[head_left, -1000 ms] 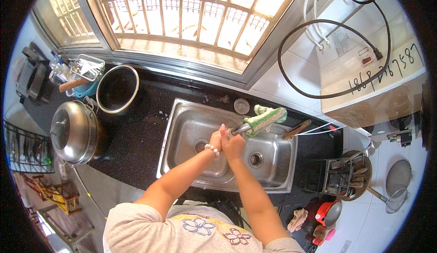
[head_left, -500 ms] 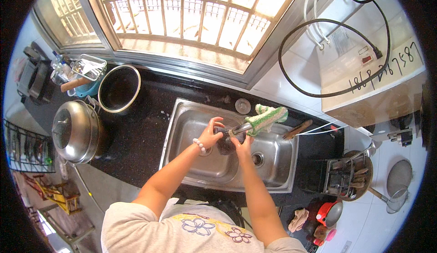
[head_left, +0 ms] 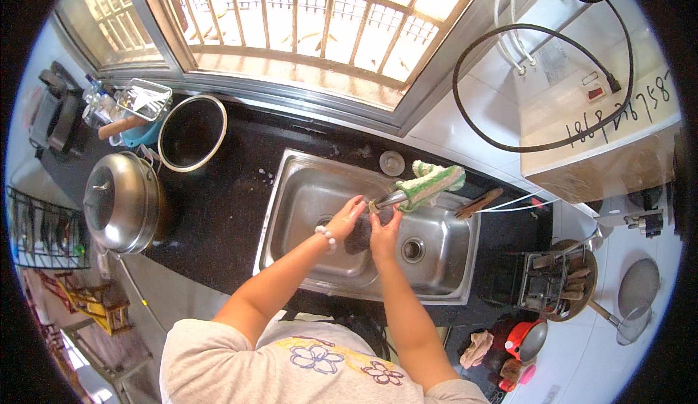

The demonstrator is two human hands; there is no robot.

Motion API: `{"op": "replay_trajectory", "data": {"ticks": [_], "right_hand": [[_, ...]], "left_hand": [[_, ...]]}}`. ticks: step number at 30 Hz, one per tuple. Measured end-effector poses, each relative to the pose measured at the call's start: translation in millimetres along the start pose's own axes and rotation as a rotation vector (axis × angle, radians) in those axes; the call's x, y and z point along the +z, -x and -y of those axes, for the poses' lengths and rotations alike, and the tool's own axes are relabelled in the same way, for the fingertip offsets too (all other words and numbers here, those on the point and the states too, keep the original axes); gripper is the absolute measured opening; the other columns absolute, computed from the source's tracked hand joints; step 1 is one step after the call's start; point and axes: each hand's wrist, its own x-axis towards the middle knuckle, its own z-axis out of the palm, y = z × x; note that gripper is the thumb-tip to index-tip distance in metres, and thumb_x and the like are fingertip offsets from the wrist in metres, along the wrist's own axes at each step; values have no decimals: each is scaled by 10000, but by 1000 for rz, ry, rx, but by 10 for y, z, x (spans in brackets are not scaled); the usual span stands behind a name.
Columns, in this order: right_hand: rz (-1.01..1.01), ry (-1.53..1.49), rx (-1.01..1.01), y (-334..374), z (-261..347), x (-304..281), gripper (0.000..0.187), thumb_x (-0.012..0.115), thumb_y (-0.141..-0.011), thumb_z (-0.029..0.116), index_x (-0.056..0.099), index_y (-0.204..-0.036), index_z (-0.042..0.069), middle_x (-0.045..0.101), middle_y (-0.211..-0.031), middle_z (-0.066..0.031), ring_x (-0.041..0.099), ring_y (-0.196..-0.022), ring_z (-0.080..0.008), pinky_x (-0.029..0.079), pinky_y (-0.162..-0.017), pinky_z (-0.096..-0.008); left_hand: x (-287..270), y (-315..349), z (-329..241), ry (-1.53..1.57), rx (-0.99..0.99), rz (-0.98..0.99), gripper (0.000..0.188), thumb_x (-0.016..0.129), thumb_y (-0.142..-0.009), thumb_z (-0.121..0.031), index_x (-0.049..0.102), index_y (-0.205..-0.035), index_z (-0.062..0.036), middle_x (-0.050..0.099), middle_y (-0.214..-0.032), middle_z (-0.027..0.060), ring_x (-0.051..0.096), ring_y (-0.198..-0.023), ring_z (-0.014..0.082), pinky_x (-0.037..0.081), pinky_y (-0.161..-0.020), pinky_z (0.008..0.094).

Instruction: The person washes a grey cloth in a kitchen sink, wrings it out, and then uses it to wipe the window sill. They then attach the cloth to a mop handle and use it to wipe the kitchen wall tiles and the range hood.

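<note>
My left hand (head_left: 346,219), with a white bead bracelet on its wrist, is at the left of the tap mouth, fingers curled inward. Across from it, my right hand (head_left: 384,232) has its thumb and fingers raised beside the spout. A dark, rounded object (head_left: 358,241) hangs between and below the hands, over the sink's left bowl; its kind cannot be made out, and the fingers partly hide it. Both hands seem to grip its upper part. The metal tap (head_left: 392,199) reaches over them, with a green and white cloth (head_left: 430,184) draped over its body.
The steel double sink (head_left: 273,248) is set in a black counter. A lidded steel pot (head_left: 116,204) and a dark round pan (head_left: 192,134) stand left. At right are a wooden-handled tool (head_left: 480,205) and a utensil rack (head_left: 544,282). A small round dish (head_left: 392,163) lies behind the sink.
My hands have come nearer together under the tap mouth. The left fingers, spread over the dark object before, are now drawn in, and the object shows lower between the hands.
</note>
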Motion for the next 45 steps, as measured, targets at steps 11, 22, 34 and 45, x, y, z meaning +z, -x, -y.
{"op": "replay_trajectory", "data": {"ticks": [11,22,34,45], "right_hand": [[-7,387,-211,-64,305,131,428,648,-780,390,545,-1012,46,558,-982,-169,541,-924,-352,427,-789,-425],[75,337,-94,-195,313,170,364,601,-834,343,620,-734,-6,617,-676,-198,606,-656,-374,440,-581,-433],[282,-404,449,-239,127,293,350,518,-912,358,491,-1083,54,501,-1017,-39,467,-937,-142,390,-821,-286],[484,-411,560,-89,182,374,367,486,-918,251,442,-1262,129,520,-1081,-45,512,-982,-164,448,-797,-332]], "left_hand": [[254,77,-231,-159,-8,-216,539,326,-942,-480,615,-965,-24,634,-858,104,573,-796,198,436,-767,321],[220,40,-92,-171,28,-223,552,274,-963,-411,622,-1054,8,648,-994,169,605,-954,254,428,-835,328],[-158,199,-177,-564,257,-272,589,573,-851,-386,377,-1309,-73,517,-1152,203,490,-1086,327,366,-970,374],[-1313,369,-252,-219,187,-603,408,568,-834,-115,473,-1219,-17,566,-1113,159,538,-1005,218,424,-874,323]]}}
